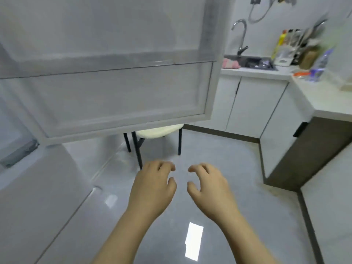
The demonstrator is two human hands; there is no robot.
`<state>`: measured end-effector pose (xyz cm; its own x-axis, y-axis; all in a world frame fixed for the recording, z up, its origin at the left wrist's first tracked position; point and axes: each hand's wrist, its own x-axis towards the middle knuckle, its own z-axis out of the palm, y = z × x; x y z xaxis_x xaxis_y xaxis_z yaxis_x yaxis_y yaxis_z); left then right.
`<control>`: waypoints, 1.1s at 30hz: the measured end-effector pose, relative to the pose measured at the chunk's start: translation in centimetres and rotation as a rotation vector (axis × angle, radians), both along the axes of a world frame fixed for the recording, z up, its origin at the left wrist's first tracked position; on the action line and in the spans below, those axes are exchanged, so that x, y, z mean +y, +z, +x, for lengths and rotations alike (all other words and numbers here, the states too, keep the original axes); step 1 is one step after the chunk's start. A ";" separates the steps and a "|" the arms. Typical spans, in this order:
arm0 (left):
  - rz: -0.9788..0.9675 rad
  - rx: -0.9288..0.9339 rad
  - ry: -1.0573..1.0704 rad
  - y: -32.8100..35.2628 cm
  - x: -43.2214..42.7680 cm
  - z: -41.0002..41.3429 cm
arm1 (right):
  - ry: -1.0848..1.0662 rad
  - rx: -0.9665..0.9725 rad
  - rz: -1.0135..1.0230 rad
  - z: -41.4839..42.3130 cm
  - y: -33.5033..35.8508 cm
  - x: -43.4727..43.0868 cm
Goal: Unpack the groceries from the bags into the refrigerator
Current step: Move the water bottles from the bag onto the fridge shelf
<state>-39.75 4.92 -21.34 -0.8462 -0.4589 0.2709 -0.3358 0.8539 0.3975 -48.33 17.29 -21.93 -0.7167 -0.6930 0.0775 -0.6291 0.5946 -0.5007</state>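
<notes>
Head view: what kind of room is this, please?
Most likely a small home kitchen. An open fridge door fills the upper left, a sink with a tap stands at the back, and bottles sit on the counter.

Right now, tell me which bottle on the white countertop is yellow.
The tall yellow bottle just right of the dark sink, leftmost in its row; its neighbours look dark, and the clear plastic bottle has a blue label.

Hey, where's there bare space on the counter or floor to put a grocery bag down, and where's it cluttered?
Bare: the counter this side of the water bottle, and the floor between the chair and the cabinets. Crowded: the corner right of the sink, packed with bottles.
</notes>
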 end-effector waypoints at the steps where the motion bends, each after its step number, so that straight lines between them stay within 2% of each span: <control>1: 0.004 0.004 -0.043 -0.1 1.8 -1.3 | -0.043 -0.006 0.001 -0.8 -0.2 2.1; 7: 0.031 -0.029 -0.291 -1.5 14.3 -8.8 | -0.312 -0.016 0.029 -4.5 -0.7 16.2; 15: 0.028 -0.108 -0.645 -2.2 29.6 -15.2 | -0.693 -0.055 0.054 -5.0 -0.9 32.1; 25: -0.043 -0.047 -1.157 -1.5 46.7 -20.9 | -1.145 -0.043 0.040 -3.9 -0.7 46.8; 33: -0.071 -0.022 -1.445 -0.3 58.9 -26.5 | -1.426 0.008 0.035 -6.8 0.5 56.1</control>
<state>-66.23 63.85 -21.65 -0.5535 0.7982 0.2379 0.8160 0.4625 0.3469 -55.18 73.41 -21.44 -0.7903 0.6072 0.0828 0.5055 0.7223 -0.4720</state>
